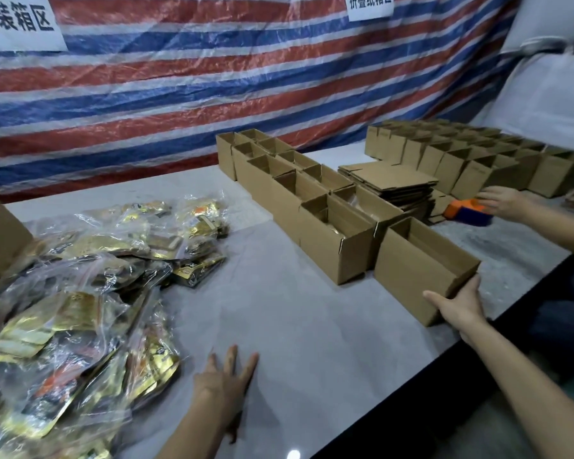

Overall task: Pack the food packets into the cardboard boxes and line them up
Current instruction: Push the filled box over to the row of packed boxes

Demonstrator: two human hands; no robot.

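Cardboard box [421, 260], open-topped, sits at my right near the edge of table [295, 309], just beside the near end of row of open boxes [299, 190]. My right hand [458, 304] grips its near corner: thumb stretched along front wall, fingers wrapped round end wall. My left hand [224, 376] empty, palm down, fingers straight and spread; contact with table unclear. Food packets [80, 293], gold and black, heaped in clear bags just left of left hand, well apart from gripped box. Second person's hand [504, 202] far right, touching orange-blue object [468, 212].
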